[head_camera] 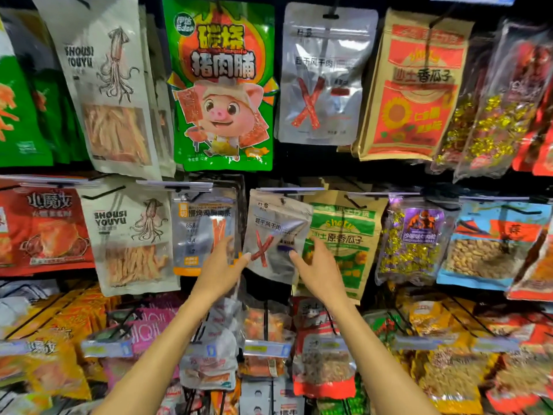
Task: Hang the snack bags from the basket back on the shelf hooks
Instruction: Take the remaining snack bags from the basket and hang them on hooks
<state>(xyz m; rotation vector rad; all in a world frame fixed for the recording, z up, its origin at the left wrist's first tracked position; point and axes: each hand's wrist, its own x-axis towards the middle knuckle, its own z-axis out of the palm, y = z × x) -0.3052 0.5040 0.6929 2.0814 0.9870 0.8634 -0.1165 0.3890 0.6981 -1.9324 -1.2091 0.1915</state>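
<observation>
A silver snack bag (275, 232) with red meat sticks printed on it hangs tilted from a hook (282, 201) in the middle row. My right hand (318, 271) pinches its lower right edge, thumb on the front and fingers behind. My left hand (223, 265) is spread beside the bag's lower left edge, with only the thumb tip touching it. A matching silver bag (324, 76) hangs on the row above. The basket is out of view.
Full hooks surround the bag: a clear chicken-strip bag (194, 229) at its left, a green and brown seed bag (350, 235) at its right. A green pig-cartoon bag (223, 85) hangs above. Price tag rails (173, 184) jut out over each row, with packed rows below.
</observation>
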